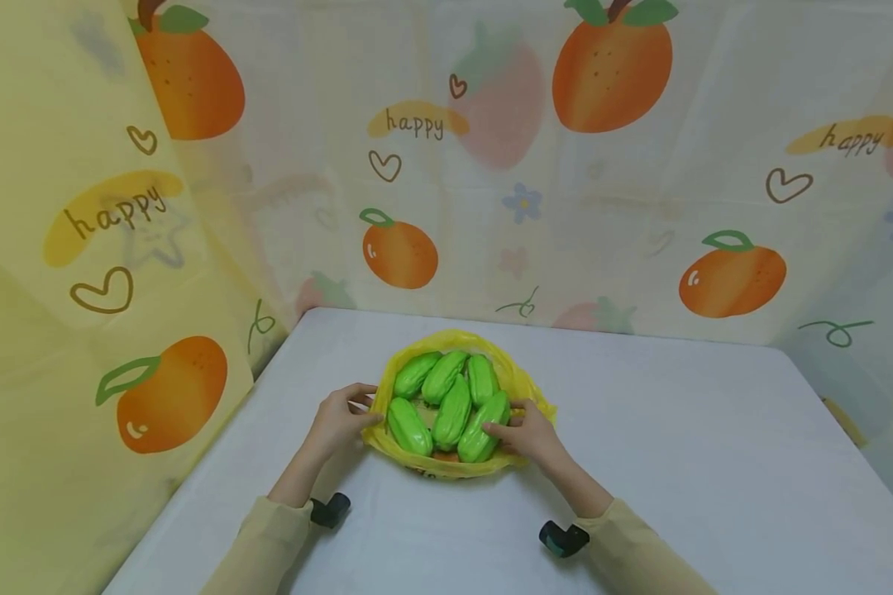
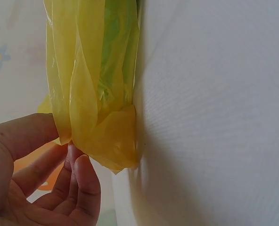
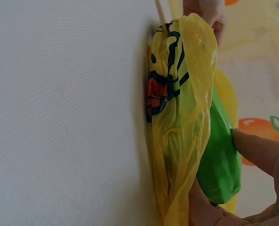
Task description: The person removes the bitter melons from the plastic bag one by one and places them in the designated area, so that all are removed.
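Observation:
A yellow plastic bag (image 1: 446, 468) lies on the table with its mouth spread wide in a ring. Inside it are several glossy green, oblong, ridged vegetables (image 1: 452, 413). At the bag's left edge my left hand (image 1: 340, 416) pinches the thin plastic (image 2: 66, 103) between thumb and fingers. My right hand (image 1: 533, 435) is at the right side of the bag. Its thumb presses one green vegetable (image 3: 219, 160), and a finger reaches behind it, between vegetable and plastic. The other fingertips of that hand are hidden.
A white cloth covers the table (image 1: 685, 463). Behind and at the sides hang curtains (image 1: 603, 207) printed with oranges, hearts and lettering. Black wrist cameras (image 1: 563, 539) sit near both sleeves. Dark and red print (image 3: 163, 84) marks the bag's near side.

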Demonstrator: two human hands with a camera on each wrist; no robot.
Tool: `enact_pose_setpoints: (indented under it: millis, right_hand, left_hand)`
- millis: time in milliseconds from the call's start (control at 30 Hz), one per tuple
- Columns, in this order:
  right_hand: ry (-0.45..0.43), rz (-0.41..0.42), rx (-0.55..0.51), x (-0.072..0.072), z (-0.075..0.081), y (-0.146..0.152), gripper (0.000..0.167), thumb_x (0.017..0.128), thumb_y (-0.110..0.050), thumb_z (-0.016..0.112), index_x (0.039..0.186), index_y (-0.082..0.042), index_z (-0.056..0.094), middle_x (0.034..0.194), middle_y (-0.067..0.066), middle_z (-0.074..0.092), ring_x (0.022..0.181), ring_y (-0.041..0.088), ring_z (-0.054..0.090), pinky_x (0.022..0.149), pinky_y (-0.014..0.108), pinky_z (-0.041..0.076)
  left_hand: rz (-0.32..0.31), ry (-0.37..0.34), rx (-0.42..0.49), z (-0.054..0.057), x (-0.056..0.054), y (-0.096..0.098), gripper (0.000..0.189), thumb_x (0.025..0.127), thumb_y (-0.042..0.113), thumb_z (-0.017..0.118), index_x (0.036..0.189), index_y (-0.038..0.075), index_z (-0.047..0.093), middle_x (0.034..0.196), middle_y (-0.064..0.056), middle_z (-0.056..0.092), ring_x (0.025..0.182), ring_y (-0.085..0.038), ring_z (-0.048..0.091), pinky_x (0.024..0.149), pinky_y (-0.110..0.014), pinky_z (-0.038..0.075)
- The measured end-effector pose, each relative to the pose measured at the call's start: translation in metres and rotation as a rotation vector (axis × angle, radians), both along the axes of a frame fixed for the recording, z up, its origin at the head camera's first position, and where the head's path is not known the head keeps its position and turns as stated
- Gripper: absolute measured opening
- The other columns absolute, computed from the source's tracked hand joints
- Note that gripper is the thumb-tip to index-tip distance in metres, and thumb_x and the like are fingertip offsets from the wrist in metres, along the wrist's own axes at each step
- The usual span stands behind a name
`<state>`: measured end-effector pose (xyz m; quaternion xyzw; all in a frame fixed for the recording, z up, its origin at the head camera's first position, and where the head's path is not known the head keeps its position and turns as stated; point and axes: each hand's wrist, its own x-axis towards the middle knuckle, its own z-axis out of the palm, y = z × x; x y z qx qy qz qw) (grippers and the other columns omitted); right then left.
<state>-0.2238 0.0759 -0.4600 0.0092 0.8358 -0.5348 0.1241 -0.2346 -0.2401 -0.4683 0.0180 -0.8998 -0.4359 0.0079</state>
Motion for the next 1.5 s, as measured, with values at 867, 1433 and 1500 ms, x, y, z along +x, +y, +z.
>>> enact_pose_setpoints:
  millis: [867, 1433, 1500]
  right_hand:
    - [0.012, 0.019, -0.172, -0.004, 0.031, 0.021, 0.07, 0.085, -0.025, 0.071, 0.142, -0.003, 0.037, 0.124, 0.029, 0.056, 0.093, 0.029, 0.069, 0.081, 0.037, 0.055]
    - [0.045, -0.014, -0.151, -0.011, 0.042, 0.043, 0.065, 0.084, -0.029, 0.071, 0.138, -0.004, 0.045, 0.125, 0.027, 0.057, 0.102, 0.028, 0.067, 0.086, 0.037, 0.053]
    - [0.047, -0.015, -0.148, -0.012, 0.043, 0.046, 0.065, 0.084, -0.03, 0.071, 0.138, -0.005, 0.045, 0.125, 0.026, 0.058, 0.103, 0.029, 0.066, 0.087, 0.038, 0.053]
  left_hand:
    - [0.0, -0.019, -0.009, 0.003, -0.001, 0.001, 0.047, 0.077, 0.014, 0.077, 0.121, 0.01, 0.062, 0.102, -0.01, 0.064, 0.087, -0.021, 0.061, 0.064, -0.027, 0.051]
    - [-0.005, -0.006, -0.007, 0.004, 0.002, 0.002, 0.045, 0.077, 0.013, 0.077, 0.12, 0.009, 0.063, 0.1, -0.009, 0.064, 0.084, -0.019, 0.061, 0.063, -0.028, 0.051]
    - [-0.007, -0.008, -0.004, 0.003, 0.002, 0.001, 0.045, 0.077, 0.013, 0.077, 0.12, 0.01, 0.063, 0.101, -0.009, 0.064, 0.084, -0.019, 0.061, 0.063, -0.027, 0.051]
